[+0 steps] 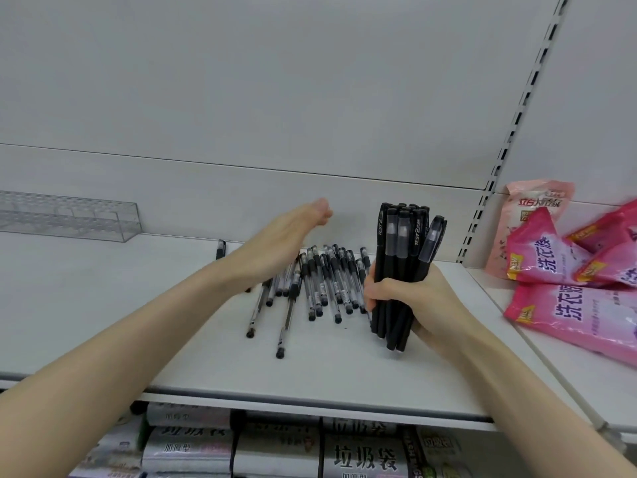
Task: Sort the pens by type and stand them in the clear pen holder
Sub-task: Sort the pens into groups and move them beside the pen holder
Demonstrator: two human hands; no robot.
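The sorting looks largely done, but the standing has not begun. The right hand point(415, 301) is clenched round a bundle of black pens point(401, 243), held upright with the caps on top and the lower ends just above the shelf point(155, 322), near its right end. These matt black pens appear to be one type, gathered together.

The other type, the clear pens point(327, 281) with black caps, lies loose in a rough fan on the shelf just left of the bundle; they number well over a dozen and none is in a hand. One lone pen point(220, 249) lies apart, farther back and to the left, and its type is too small to tell.

The left hand point(279, 239) hovers over the left part of that fan with its fingers stretched out and relaxed, holding nothing; its fingertips are blurred.

The clear pen holder point(69, 219) sits at the far left of the shelf against the back wall, well apart from both hands, and no pen can be seen in it. What is left, then, is probably everything to do with the holder: carrying the black bundle across, gathering the clear pens, and standing each type in its own part.
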